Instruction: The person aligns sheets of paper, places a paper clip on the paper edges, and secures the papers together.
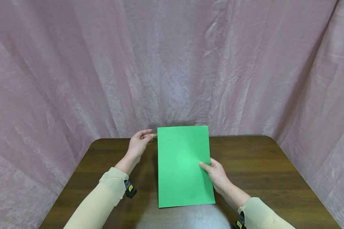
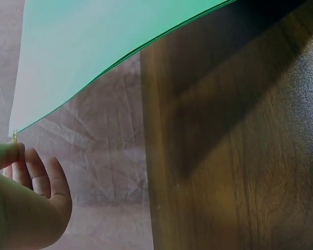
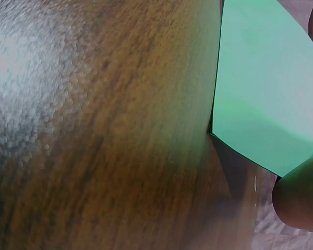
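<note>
A green sheet of paper (image 1: 183,165) is held up above the table, and its lower edge shows more than one layer in the left wrist view. My right hand (image 1: 218,178) grips its right edge, thumb on the front face and the other fingers mostly hidden behind. Between thumb and forefinger my left hand (image 1: 138,144) pinches a small yellow paper clip (image 1: 155,135) at the paper's upper left corner. In the left wrist view the clip (image 2: 14,136) meets the corner; whether it is slipped over the sheets I cannot tell.
Below the paper lies a brown wood-grain table (image 1: 255,168) with rounded far corners. Pink curtains (image 1: 172,63) hang close behind its far edge and along the sides. Each wrist carries a small black camera on a strap, such as the left wrist camera (image 1: 130,189).
</note>
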Demonstrator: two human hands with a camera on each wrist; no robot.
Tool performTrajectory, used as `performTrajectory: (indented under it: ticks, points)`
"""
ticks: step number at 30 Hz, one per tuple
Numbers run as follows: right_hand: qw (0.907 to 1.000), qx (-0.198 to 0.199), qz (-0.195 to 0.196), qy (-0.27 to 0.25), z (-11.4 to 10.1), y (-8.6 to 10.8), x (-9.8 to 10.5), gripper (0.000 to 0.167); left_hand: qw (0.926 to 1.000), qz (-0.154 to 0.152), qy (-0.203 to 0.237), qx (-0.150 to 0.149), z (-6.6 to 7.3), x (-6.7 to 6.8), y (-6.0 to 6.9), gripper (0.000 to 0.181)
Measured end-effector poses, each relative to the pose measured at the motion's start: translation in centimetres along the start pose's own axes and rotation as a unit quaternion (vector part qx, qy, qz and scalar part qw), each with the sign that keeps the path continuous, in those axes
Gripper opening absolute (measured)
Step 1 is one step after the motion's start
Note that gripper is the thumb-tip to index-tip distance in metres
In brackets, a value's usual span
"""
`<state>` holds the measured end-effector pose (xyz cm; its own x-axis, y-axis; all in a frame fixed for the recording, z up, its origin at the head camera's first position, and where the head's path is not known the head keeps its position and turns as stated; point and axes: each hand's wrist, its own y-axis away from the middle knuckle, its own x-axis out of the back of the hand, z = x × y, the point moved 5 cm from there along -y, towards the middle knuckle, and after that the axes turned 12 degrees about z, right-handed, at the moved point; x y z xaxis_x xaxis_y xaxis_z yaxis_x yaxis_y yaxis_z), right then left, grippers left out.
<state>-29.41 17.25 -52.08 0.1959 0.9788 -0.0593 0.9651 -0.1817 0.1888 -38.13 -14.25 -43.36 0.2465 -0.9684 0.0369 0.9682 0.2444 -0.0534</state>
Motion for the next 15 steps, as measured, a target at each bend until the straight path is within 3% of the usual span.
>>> performTrajectory:
  ticks: [11,15]
  points:
    - [1.0000,0.005,0.000,0.004,0.17,-0.04,0.07,0.037,0.9999,-0.007,0.007,0.013,-0.18,-0.09,-0.19,0.043]
    - [1.0000,0.005,-0.002,0.004,0.23,-0.01,0.11,0.036,0.9998,-0.010,0.004,0.018,0.39,-0.14,0.04,0.041]
